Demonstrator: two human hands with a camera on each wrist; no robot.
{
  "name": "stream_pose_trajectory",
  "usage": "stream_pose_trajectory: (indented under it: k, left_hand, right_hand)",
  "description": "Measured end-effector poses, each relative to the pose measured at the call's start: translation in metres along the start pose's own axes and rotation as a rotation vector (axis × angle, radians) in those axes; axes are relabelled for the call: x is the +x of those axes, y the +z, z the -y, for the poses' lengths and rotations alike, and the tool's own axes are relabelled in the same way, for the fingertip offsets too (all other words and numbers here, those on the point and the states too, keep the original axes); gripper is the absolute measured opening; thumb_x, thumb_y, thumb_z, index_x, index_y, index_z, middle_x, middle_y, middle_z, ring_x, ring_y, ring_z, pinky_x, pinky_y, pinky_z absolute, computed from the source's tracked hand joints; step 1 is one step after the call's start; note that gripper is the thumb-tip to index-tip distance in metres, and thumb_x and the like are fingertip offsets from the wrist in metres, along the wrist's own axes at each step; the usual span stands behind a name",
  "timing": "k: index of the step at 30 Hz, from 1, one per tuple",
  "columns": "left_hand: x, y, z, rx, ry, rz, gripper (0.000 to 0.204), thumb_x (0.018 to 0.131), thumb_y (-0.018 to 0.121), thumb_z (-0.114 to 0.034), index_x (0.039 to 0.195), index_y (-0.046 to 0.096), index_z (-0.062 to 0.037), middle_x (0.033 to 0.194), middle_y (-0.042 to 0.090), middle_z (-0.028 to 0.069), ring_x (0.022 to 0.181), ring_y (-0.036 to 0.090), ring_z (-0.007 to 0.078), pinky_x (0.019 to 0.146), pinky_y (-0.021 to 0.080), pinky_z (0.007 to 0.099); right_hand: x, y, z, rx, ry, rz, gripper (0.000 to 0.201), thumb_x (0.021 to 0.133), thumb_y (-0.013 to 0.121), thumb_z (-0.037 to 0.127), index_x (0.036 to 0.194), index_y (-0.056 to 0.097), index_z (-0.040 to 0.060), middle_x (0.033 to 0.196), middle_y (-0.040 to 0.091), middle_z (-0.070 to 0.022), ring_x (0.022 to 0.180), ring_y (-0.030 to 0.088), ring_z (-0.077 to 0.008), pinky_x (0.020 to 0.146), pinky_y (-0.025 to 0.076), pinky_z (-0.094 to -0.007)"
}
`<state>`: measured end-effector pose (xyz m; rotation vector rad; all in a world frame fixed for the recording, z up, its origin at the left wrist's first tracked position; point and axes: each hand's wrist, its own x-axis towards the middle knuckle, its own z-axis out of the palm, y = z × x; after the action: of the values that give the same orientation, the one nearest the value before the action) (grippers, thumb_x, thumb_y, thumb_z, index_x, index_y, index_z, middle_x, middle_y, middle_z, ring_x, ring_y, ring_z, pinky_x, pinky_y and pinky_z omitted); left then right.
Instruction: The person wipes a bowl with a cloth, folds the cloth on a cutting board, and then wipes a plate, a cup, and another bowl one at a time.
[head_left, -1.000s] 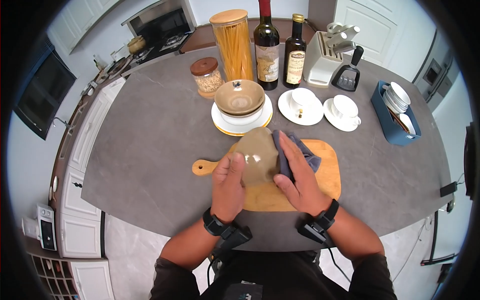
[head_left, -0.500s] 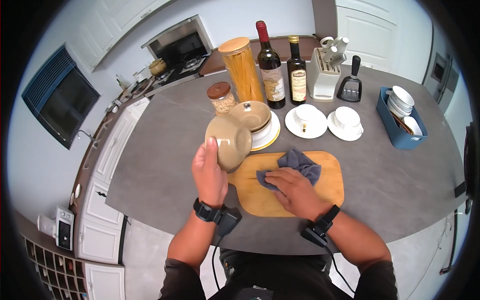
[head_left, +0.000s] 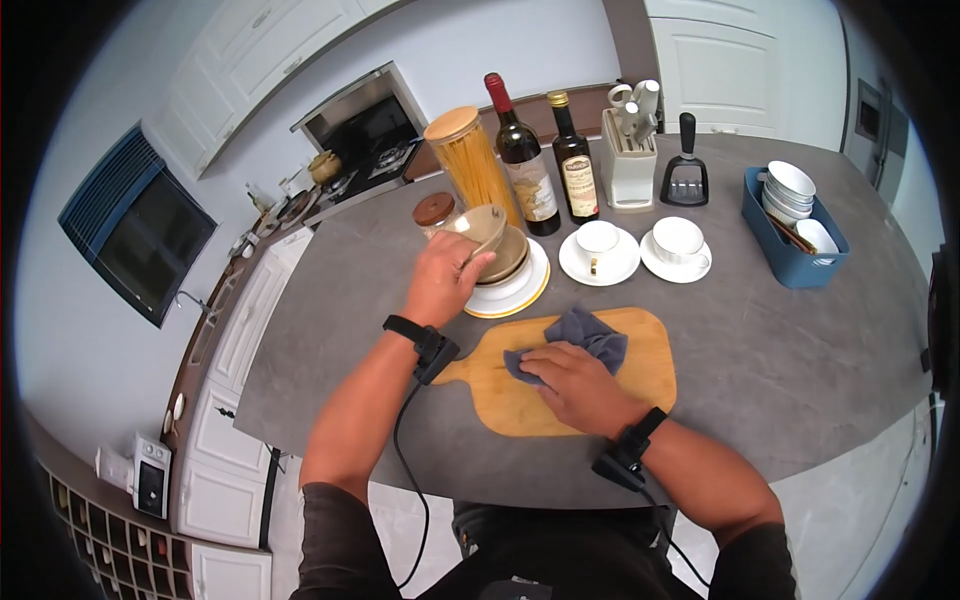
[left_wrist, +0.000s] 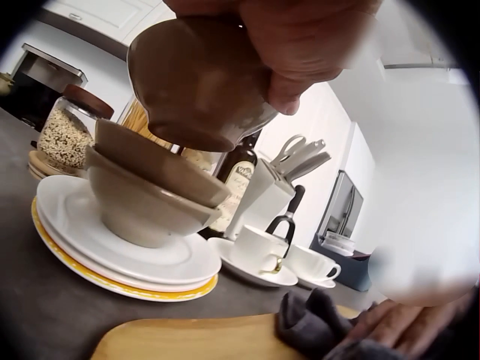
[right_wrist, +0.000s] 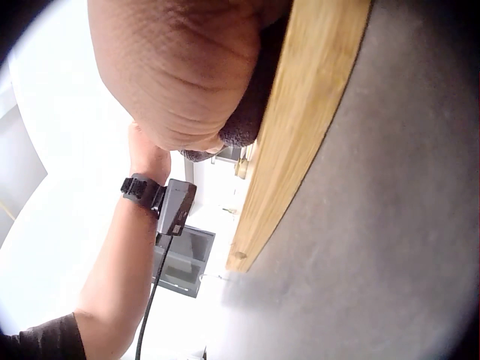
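My left hand (head_left: 442, 280) grips a brown ceramic bowl (left_wrist: 196, 82) by its rim, thumb on one side. The bowl is tilted and hangs over two nested brown bowls (left_wrist: 142, 191), which sit on a stack of white plates (left_wrist: 67, 217) with a yellow-rimmed one at the bottom. In the left wrist view a gap shows between the held bowl and the upper nested one. My right hand (head_left: 578, 385) rests with its fingers laid over a crumpled grey-blue cloth (head_left: 595, 335) on the wooden cutting board (head_left: 500, 405).
Behind the bowls stand a grain jar (head_left: 434, 210), a tall pasta jar (head_left: 470, 165), a wine bottle (head_left: 528, 175) and a dark sauce bottle (head_left: 575, 175). Two white cups on saucers (head_left: 600, 268), a knife block (head_left: 630, 165), a black-handled tool (head_left: 685, 165) and a blue basket (head_left: 790, 255) are further right.
The left hand has carried the brown bowl away from the cloth, turned it and brought it over the stacked bowls. My right hand has come down with the cloth onto the board.
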<state>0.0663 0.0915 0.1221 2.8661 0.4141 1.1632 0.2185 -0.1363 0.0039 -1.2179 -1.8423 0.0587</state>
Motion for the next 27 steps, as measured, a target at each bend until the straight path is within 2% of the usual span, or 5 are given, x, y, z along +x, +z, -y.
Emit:
stream_pose_trajectory:
  k: [6, 13, 22, 24, 27]
  left_hand:
    - [-0.006, 0.027, 0.007, 0.056, 0.042, 0.046, 0.018, 0.093, 0.083, -0.015, 0.090, 0.074, 0.0001, 0.088, 0.071, 0.0166, 0.091, 0.064, 0.0397, 0.084, 0.053, 0.0483]
    - [-0.008, 0.049, 0.013, 0.129, 0.082, 0.086, 0.016, 0.094, 0.082, -0.015, 0.093, 0.075, -0.0001, 0.090, 0.071, 0.0164, 0.092, 0.064, 0.0396, 0.085, 0.053, 0.0480]
    - [-0.007, 0.047, 0.012, 0.221, 0.117, 0.154, 0.017, 0.098, 0.077, -0.017, 0.106, 0.076, -0.0014, 0.101, 0.072, 0.0148, 0.097, 0.063, 0.0379, 0.091, 0.051, 0.0481]
    - [-0.007, 0.045, 0.013, 0.296, 0.081, 0.241, 0.020, 0.102, 0.073, -0.020, 0.111, 0.077, -0.0020, 0.104, 0.072, 0.0140, 0.100, 0.062, 0.0370, 0.093, 0.050, 0.0487]
    - [-0.007, 0.043, 0.013, 0.276, 0.040, 0.249, 0.025, 0.105, 0.070, -0.023, 0.115, 0.076, -0.0015, 0.108, 0.072, 0.0144, 0.106, 0.063, 0.0361, 0.097, 0.049, 0.0478]
  right_hand:
    - [-0.003, -0.001, -0.001, 0.011, -0.003, -0.007, 0.035, 0.091, 0.072, 0.005, 0.126, 0.071, 0.0003, 0.131, 0.072, -0.0142, 0.124, 0.064, -0.0360, 0.113, 0.050, -0.0461]
    - [-0.004, 0.003, -0.006, 0.010, -0.008, -0.017, 0.035, 0.091, 0.071, 0.004, 0.126, 0.071, 0.0012, 0.132, 0.071, -0.0134, 0.126, 0.063, -0.0359, 0.113, 0.049, -0.0459]
    - [-0.002, 0.002, -0.003, 0.005, -0.001, -0.015, 0.035, 0.090, 0.071, 0.004, 0.125, 0.071, 0.0013, 0.131, 0.072, -0.0128, 0.123, 0.064, -0.0355, 0.110, 0.051, -0.0454]
    - [-0.002, 0.004, -0.005, -0.005, -0.011, -0.015, 0.035, 0.090, 0.072, 0.004, 0.125, 0.071, 0.0014, 0.131, 0.071, -0.0128, 0.123, 0.064, -0.0353, 0.110, 0.051, -0.0453]
    - [-0.001, 0.003, -0.005, -0.003, -0.016, -0.012, 0.035, 0.090, 0.072, 0.004, 0.125, 0.071, 0.0015, 0.131, 0.071, -0.0130, 0.123, 0.064, -0.0353, 0.110, 0.051, -0.0453]
